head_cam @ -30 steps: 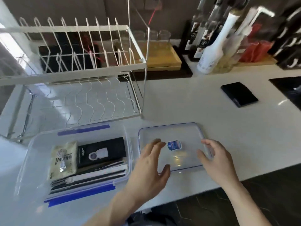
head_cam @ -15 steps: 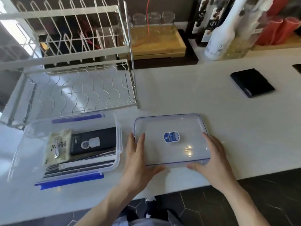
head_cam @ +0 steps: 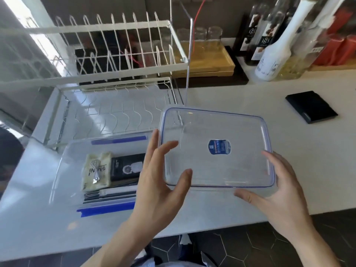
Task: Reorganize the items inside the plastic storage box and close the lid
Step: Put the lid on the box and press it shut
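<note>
A white counter [head_cam: 250, 97] fills the frame. At centre, a clear lid [head_cam: 215, 149] with a blue sticker is grasped by both hands: the left hand [head_cam: 159, 182] grips its left edge, the right hand [head_cam: 277, 191] its lower right corner. The open storage box [head_cam: 100, 170], holding packets, sits lower left, beside the left hand.

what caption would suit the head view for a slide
Both hands, left and right, hold the clear lid above the counter, beside the open storage box of packets.
</note>
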